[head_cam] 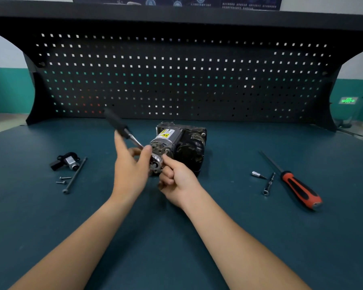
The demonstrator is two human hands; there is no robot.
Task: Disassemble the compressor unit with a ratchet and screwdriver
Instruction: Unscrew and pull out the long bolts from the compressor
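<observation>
The compressor unit sits mid-bench, a dense, rigid metal block, likely heavy enough to stay put. The right hand pinches the ratchet head at its front face. The left hand is spread loose beside the handle, holding nothing. The black handle probably offers the surest leverage.

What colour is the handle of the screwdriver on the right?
The screwdriver handle is red and black; head view.

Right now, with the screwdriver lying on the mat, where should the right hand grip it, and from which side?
Probably take the screwdriver by its red-and-black handle, from above on its near right side: it is the thick end, lying flat nearest the person, while the thin shaft points away toward the pegboard.
</observation>
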